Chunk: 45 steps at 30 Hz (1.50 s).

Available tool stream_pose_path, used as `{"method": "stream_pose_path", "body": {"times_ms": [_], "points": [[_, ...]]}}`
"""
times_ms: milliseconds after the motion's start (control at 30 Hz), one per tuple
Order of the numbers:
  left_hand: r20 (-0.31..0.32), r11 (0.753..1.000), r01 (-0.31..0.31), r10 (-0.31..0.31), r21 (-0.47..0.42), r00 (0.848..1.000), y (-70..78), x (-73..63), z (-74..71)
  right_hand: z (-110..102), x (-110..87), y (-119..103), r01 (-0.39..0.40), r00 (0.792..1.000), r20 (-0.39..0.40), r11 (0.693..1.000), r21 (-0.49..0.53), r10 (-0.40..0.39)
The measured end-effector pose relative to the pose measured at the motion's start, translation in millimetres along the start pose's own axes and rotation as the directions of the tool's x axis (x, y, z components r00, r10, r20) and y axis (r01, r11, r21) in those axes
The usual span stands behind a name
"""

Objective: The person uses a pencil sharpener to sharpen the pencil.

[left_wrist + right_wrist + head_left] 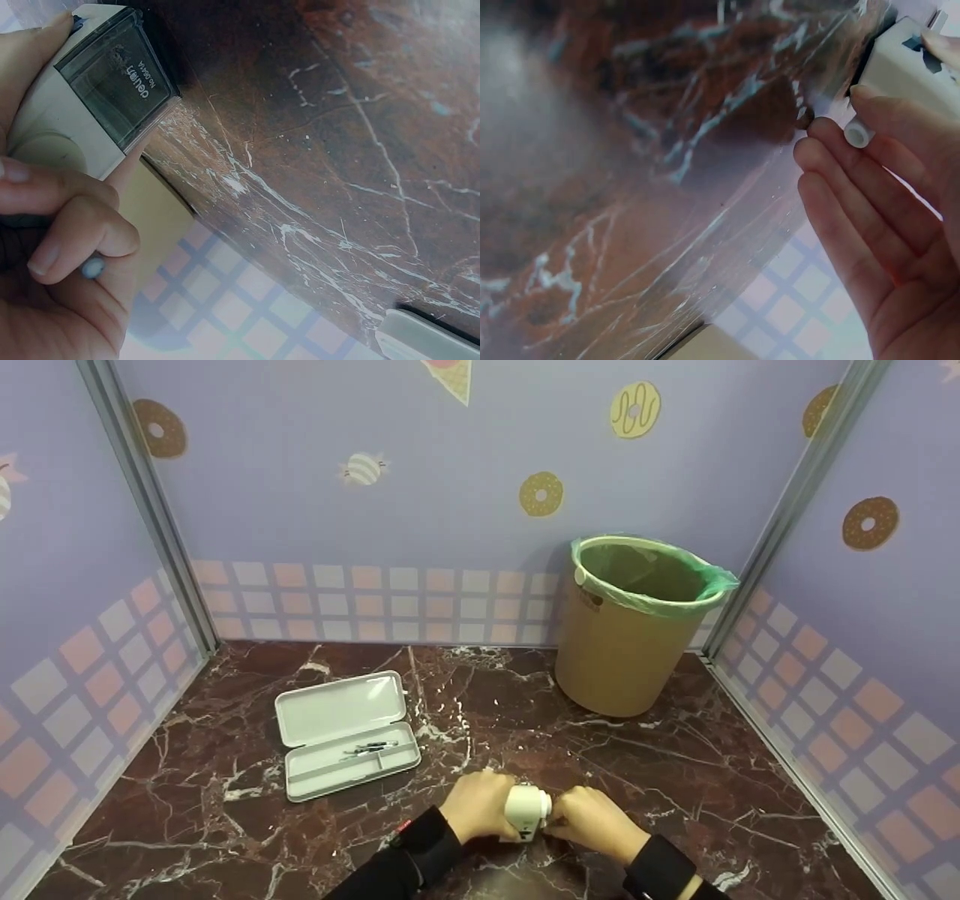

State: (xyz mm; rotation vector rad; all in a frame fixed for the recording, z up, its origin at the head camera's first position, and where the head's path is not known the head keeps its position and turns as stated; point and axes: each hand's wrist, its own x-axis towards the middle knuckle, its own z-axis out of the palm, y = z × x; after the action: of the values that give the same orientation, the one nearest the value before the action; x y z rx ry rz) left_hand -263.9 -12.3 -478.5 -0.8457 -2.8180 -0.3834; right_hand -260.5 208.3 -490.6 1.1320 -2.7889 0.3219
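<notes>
A white crank pencil sharpener (523,810) stands on the table in front of me. My left hand (482,805) grips its left side, fingers over the top and thumb at the front. The left wrist view shows its dark see-through shavings drawer (120,79) with printed lettering. On the other side, my right hand (592,819) pinches the crank handle (857,135) between thumb and index finger. In the right wrist view the remaining fingers (847,240) extend beside the handle. The handle's hollow round end shows between the fingers.
An open white pencil case (352,786) lies to the left, several pens (373,748) in its compartments. At the back right stands a tan trash bin (622,660) lined with a green bag. Small white bits dot the dark marbled table (247,825). Patterned walls enclose three sides.
</notes>
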Motion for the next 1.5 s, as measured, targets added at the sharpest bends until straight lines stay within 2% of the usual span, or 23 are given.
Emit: {"method": "stream_pose_path", "body": {"times_ms": [200,467,667,867,1000,1333,1500], "points": [[0.019,1.000,0.008,-0.008,-0.014,1.000,0.3,-0.1,-0.4,-5.7,-9.9,-9.3,-0.002,1.000,0.030,0.998,0.063,0.000],[0.014,1.000,0.002,-0.002,0.002,1.000,0.4,-0.6,-0.4,-20.5,-22.0,-22.9,0.081,0.996,-0.044,0.995,0.053,-0.079],[0.015,1.000,0.000,-0.001,0.007,1.000,0.2,-0.8,0.4,-39.7,-25.6,-30.6,0.109,0.991,-0.076,0.993,0.033,-0.107],[0.002,1.000,0.000,0.000,0.009,1.000,-0.9,-0.4,-0.5,-59.0,-23.3,-32.2,0.089,0.990,-0.110,0.996,-0.004,-0.089],[-0.001,1.000,-0.008,0.008,0.006,1.000,0.2,-0.7,-0.6,-64.2,-18.9,-30.0,0.060,0.989,-0.135,0.998,-0.014,-0.061],[0.011,1.000,-0.005,0.005,-0.008,1.000,0.2,-0.8,0.2,-60.1,-2.8,-18.0,0.027,0.968,-0.245,0.991,-0.132,-0.059],[0.010,1.000,0.001,-0.001,0.001,1.000,0.3,-0.1,0.4,-53.0,5.5,-11.5,-0.025,0.961,-0.276,0.985,-0.170,-0.023]]}}
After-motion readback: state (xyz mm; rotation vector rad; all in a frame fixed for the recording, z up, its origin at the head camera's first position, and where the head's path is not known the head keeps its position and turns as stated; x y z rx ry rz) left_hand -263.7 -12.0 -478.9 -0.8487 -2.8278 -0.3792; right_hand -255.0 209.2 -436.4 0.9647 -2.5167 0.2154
